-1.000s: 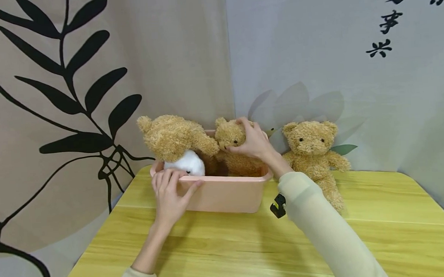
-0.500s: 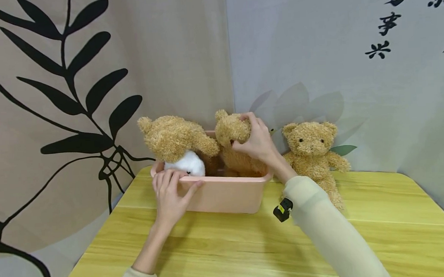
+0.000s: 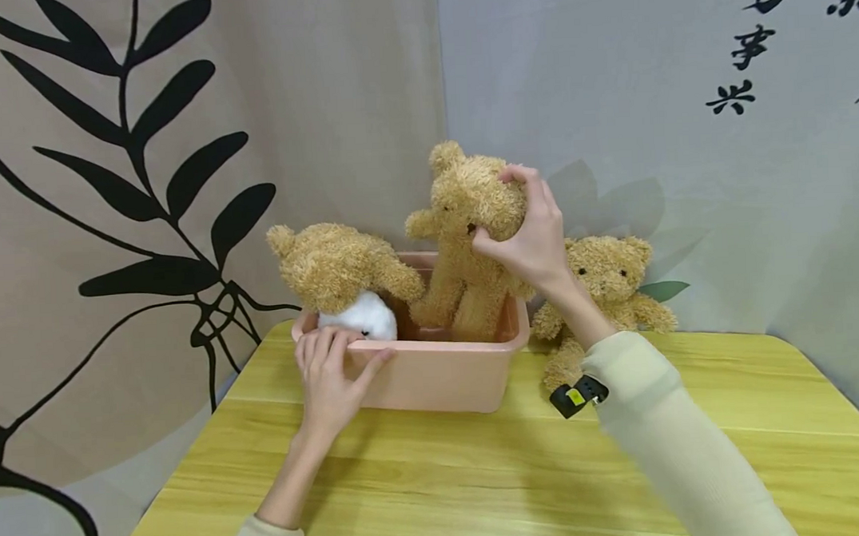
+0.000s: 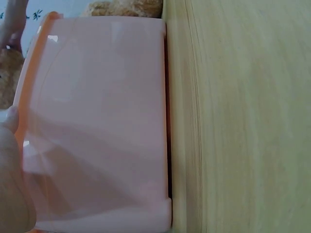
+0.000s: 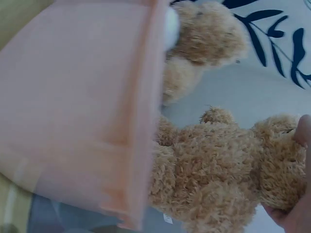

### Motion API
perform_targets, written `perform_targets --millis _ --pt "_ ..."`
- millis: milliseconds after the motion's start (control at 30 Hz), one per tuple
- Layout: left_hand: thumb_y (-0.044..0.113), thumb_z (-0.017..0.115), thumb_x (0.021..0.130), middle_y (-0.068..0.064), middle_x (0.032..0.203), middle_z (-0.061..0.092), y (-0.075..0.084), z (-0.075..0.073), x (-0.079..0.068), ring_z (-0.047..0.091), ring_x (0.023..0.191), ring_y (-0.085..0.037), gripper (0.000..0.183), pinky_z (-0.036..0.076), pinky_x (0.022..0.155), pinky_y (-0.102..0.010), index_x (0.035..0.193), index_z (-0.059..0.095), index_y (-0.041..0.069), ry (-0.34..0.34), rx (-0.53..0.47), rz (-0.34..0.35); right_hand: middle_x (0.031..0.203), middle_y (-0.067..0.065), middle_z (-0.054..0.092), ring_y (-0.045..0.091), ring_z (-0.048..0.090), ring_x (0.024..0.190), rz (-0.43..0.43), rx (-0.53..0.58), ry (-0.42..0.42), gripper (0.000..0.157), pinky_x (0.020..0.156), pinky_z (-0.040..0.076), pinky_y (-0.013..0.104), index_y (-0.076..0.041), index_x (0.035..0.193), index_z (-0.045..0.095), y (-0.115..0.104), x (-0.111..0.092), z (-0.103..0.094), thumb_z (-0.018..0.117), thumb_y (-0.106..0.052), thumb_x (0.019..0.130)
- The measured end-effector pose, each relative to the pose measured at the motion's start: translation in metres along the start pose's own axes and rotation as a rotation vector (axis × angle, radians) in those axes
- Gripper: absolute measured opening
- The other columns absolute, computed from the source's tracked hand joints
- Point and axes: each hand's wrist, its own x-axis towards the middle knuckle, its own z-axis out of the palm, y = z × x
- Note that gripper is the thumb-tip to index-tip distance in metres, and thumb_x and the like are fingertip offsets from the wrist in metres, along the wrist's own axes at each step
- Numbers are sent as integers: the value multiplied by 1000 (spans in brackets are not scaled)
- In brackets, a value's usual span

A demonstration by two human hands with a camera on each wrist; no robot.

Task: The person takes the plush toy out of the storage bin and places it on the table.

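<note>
In the head view my right hand (image 3: 532,235) grips a tan teddy bear (image 3: 466,274) by its head, thumb at the muzzle and fingers over the top. Its body hangs upright over the right part of a pink plastic bin (image 3: 434,376), with the feet below the rim line. My left hand (image 3: 329,376) holds the bin's front rim near the left corner, fingers over the edge and thumb outside. Slumped in the bin's left part is another tan teddy bear (image 3: 328,264), above a white plush toy (image 3: 365,315) with a dark eye.
Behind my right forearm, a third teddy bear (image 3: 606,280) sits against the backdrop, partly covered. The bin stands at the back of a yellow wood-grain table (image 3: 438,475). A printed cloth (image 3: 343,104) with leaves and characters hangs right behind.
My right hand has risen and shifted right, drawing the gripped teddy bear up so its body and legs now show. The left hand and the bin have stayed put.
</note>
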Motion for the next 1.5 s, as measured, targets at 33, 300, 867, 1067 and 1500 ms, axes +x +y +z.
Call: perform_targets --millis 33,300,867,1067,1500 --pt "65 66 88 -11 96 60 0 0 0 50 95 -33 63 26 99 -57 96 65 2 5 -2 4 128 9 57 22 47 130 -24 5 28 66 111 33 37 -5 128 51 -1 3 -4 78 -8 68" --pt "63 66 88 -12 94 58 0 -3 0 50 93 -34 62 26 99 -57 95 64 1 4 2 12 126 15 58 19 47 132 -170 28 192 63 115 27 34 4 124 51 -16 16 -38 75 -2 66" --pt "60 70 87 -12 92 58 -1 -6 -4 49 91 -34 59 25 100 -56 92 63 2 21 -5 14 129 4 52 25 52 117 -184 222 270 66 97 49 36 -4 125 51 -29 17 -108 65 10 62" --pt "57 73 85 -13 94 58 1 -5 -5 50 93 -35 57 25 100 -56 94 64 2 9 -7 4 129 14 50 30 52 115 -161 315 320 65 94 51 36 -1 123 52 -33 12 -131 56 13 60" --pt "61 68 88 -14 95 58 2 0 -1 49 93 -35 60 26 99 -56 95 63 1 10 -2 17 136 11 48 28 50 121 -100 54 333 68 94 46 29 -2 134 52 13 0 -206 51 11 67"
